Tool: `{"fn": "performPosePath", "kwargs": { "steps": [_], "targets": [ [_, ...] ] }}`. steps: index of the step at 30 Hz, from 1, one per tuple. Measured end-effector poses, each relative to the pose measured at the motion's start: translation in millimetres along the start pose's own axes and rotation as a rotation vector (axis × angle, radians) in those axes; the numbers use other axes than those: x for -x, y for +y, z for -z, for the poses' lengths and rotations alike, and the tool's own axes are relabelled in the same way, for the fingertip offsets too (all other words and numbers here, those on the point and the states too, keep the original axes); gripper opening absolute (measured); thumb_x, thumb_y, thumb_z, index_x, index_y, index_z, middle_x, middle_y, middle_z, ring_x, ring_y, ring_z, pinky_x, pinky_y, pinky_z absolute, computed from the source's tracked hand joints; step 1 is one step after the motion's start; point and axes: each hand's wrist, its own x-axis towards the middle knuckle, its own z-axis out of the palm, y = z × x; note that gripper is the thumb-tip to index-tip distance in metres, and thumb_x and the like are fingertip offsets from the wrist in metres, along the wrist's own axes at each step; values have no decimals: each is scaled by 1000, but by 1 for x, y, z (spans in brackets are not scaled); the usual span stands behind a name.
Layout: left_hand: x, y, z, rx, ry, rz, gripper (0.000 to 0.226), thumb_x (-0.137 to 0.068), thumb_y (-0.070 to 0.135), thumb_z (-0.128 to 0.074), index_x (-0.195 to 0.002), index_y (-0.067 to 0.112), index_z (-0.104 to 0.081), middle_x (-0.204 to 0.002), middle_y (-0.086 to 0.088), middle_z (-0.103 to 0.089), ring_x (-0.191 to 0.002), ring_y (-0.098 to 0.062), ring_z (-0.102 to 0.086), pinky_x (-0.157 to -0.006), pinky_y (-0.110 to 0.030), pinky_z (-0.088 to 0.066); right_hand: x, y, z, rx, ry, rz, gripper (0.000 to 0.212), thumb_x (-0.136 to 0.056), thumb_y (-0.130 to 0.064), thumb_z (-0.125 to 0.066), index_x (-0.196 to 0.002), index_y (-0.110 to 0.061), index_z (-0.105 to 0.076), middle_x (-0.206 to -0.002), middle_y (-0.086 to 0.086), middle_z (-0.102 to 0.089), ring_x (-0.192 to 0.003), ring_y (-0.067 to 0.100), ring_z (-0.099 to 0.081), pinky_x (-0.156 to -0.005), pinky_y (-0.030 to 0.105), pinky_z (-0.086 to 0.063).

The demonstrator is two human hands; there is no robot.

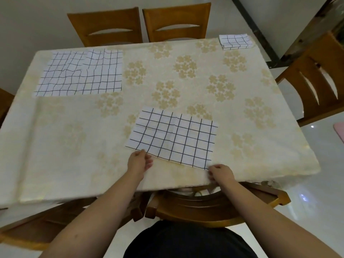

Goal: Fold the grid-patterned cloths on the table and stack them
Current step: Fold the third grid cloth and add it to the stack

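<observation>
A white cloth with a black grid [173,136] lies flat near the table's front edge, slightly skewed. My left hand [138,162] pinches its near left corner. My right hand [220,173] pinches its near right corner. At the far left lies a pile of unfolded grid cloths [81,73], overlapping and wrinkled. A stack of folded grid cloths [235,41] sits at the far right corner of the table.
The table wears a cream cloth with beige flower prints [186,86]. Wooden chairs stand at the far side [106,27] [176,23], at the right [316,79] and right below me [214,207]. A pink mat [339,130] lies on the floor at right.
</observation>
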Motion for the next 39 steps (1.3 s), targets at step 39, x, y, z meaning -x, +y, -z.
{"fn": "performPosePath", "kwargs": {
  "steps": [39],
  "targets": [
    [15, -5, -40, -1610, -116, -998, 63, -74, 4, -39, -134, 16, -50, -124, -23, -62, -107, -38, -64, -84, -46, -53, -57, -138, -12, 399, -102, 502, 20, -96, -30, -52, -107, -19, -64, -91, 0, -62, -75, 16, -55, -66, 25, -38]
  ]
}}
